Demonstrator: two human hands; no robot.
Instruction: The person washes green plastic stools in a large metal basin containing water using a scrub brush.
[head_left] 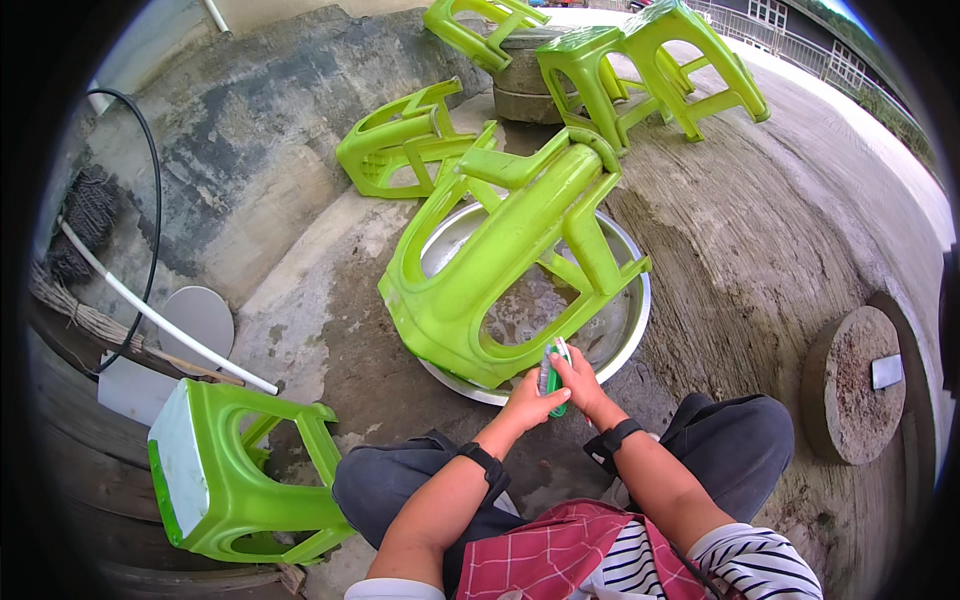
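A lime green plastic stool [500,260] lies on its side across a wide steel basin [630,320] with soapy water in it. My left hand [528,402] and my right hand [580,378] meet at the basin's near rim. Both grip a small green and white scrubbing brush [552,372] just below the stool's seat edge. Each wrist wears a black band. I squat with my knees on either side of my arms.
Another green stool [225,470] lies at my lower left, and several more [600,70] lie or stand beyond the basin by a concrete ring. A mop with a white handle [160,320] and a black hose lie at left. A round concrete lid [852,385] sits at right.
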